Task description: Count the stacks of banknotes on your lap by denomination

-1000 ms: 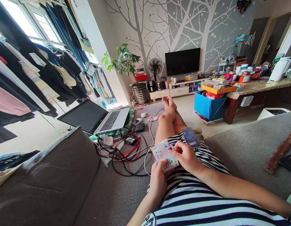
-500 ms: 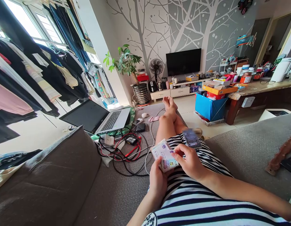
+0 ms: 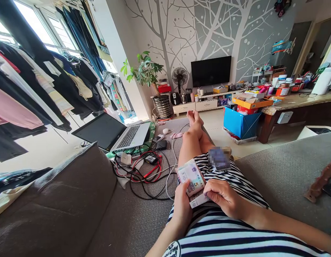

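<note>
A stack of banknotes (image 3: 190,173), the top one marked with a 5, is gripped at its near left edge by my left hand (image 3: 182,203), thumb on top. Lower and to the right, my right hand (image 3: 226,198) pinches a single banknote (image 3: 199,200) between thumb and fingers; part of that note lies under the fingers. Both hands are above the striped cloth (image 3: 235,228) over my lap. A phone (image 3: 219,160), blurred on its screen, rests on my thigh just beyond the right hand.
Left of my legs on the grey sofa (image 3: 144,217) lie tangled cables (image 3: 154,178), a charger (image 3: 126,158) and an open laptop (image 3: 130,137). A grey cushion (image 3: 69,192) stands nearer. Ahead are a blue box (image 3: 240,123) and a cluttered table (image 3: 296,101).
My right hand has drawn one banknote off the stack, down toward me. The left hand keeps its hold on the rest. The view has shifted slightly.
</note>
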`<state>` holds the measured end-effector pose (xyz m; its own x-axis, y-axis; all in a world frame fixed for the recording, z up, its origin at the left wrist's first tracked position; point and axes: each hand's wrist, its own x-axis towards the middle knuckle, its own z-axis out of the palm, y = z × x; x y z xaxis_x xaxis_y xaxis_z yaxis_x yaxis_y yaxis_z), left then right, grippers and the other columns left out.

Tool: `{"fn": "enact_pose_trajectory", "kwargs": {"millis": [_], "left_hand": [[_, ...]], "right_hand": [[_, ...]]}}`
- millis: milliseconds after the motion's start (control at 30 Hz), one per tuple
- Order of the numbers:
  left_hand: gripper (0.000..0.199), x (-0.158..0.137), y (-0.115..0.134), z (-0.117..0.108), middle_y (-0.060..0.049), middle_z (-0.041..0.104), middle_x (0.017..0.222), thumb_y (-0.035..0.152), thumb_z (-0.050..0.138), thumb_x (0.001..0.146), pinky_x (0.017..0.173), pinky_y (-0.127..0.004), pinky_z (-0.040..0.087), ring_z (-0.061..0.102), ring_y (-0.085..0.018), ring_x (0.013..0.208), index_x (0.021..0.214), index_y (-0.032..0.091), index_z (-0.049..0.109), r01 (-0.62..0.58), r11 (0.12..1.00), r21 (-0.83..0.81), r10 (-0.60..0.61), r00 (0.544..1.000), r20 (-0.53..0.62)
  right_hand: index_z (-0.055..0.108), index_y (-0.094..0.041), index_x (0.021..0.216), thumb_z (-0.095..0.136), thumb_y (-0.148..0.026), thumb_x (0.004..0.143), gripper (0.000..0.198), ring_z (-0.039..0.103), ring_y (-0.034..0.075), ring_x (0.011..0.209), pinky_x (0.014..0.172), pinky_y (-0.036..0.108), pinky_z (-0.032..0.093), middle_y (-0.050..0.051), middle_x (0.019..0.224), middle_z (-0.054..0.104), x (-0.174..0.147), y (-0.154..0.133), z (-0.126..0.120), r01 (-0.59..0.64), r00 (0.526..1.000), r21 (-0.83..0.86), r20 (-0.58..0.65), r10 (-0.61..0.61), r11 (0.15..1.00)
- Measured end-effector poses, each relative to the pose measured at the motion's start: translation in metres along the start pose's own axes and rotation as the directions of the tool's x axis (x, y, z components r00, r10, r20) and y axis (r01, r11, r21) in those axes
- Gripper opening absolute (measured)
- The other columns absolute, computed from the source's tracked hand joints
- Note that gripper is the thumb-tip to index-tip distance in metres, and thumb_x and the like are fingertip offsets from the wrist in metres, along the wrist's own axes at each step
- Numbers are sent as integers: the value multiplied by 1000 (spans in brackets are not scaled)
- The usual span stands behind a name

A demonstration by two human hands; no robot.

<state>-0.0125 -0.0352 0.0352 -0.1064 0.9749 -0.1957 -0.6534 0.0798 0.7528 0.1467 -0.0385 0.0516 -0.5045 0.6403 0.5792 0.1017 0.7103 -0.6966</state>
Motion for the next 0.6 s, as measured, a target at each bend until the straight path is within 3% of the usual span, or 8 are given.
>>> {"fn": "enact_pose_trajectory", "kwargs": {"millis": [267, 500, 600], "left_hand": [[27, 3, -3, -4, -8, 76, 87, 35, 69, 69, 68, -33, 53, 69, -25, 74, 88, 17, 71, -4, 999, 40, 1, 997, 80], [26, 1, 2, -1, -8, 75, 84, 30, 71, 64, 71, -33, 53, 68, -23, 74, 86, 17, 70, 6, 999, 37, -8, 999, 39], [27, 1, 2, 1, -7, 75, 84, 29, 70, 64, 75, -33, 52, 68, -23, 76, 87, 15, 70, -10, 999, 32, 8, 999, 40]], "right_hand": [[60, -21, 88, 47, -38, 99, 25, 58, 17, 74, 71, 29, 44, 3, 78, 63, 1, -2, 1, 18, 999, -67, -31, -20, 998], [57, -21, 77, 33, -47, 102, 43, 56, 17, 71, 70, 30, 43, 4, 73, 60, 12, -6, 1, 70, 998, -41, 8, -70, 997], [57, -20, 74, 28, -52, 101, 51, 55, 17, 68, 68, 29, 42, 3, 70, 60, 10, -6, -1, 78, 994, -30, 86, -75, 997]]}}
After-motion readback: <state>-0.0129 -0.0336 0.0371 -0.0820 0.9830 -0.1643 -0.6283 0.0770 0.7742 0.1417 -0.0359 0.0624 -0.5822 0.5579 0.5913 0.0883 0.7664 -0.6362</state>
